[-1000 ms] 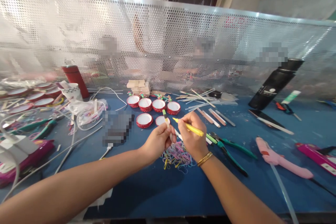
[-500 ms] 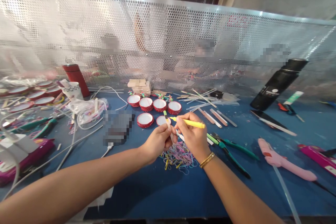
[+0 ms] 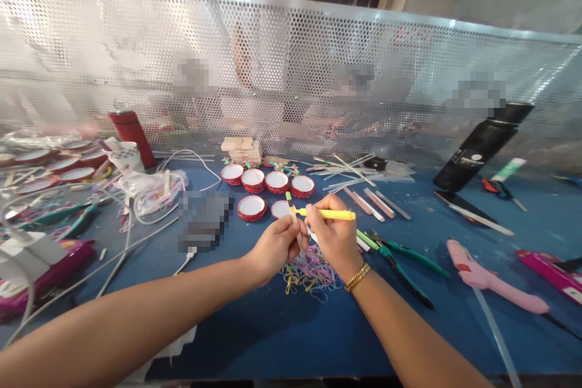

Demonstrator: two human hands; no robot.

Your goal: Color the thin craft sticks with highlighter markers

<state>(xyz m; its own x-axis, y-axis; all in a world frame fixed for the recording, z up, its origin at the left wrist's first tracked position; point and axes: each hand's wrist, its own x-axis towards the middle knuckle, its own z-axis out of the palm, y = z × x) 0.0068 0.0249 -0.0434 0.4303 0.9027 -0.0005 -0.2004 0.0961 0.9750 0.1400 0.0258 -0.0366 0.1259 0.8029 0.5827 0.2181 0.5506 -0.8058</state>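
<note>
Between its fingertips my left hand (image 3: pixel 278 247) pinches a thin flat stick (image 3: pixel 291 206), whose upper end is green with a dark band below it. My right hand (image 3: pixel 335 231) is closed around a yellow marker pen (image 3: pixel 335 214) in a writing grip. The pen's tip points left and meets or nearly meets the stick; I cannot tell if they touch. Under both hands lies a tangle of pastel strings (image 3: pixel 313 273). Just beyond them stand small red-rimmed dishes with white insides (image 3: pixel 251 207), some with tiny green-and-red figures at the back.
Green-handled pliers (image 3: pixel 404 270) and a pink glue gun (image 3: pixel 493 279) lie to the right, a phone (image 3: pixel 205 221) with a cable to the left. Wooden sticks (image 3: pixel 350 173) are scattered at the back. A black bottle (image 3: pixel 477 148) and a red flask (image 3: pixel 131 139) stand before the perforated metal screen (image 3: pixel 291 42).
The stick in my left hand has shifted slightly right, and the marker's tip has come down a little along it. Both hands keep their grips.
</note>
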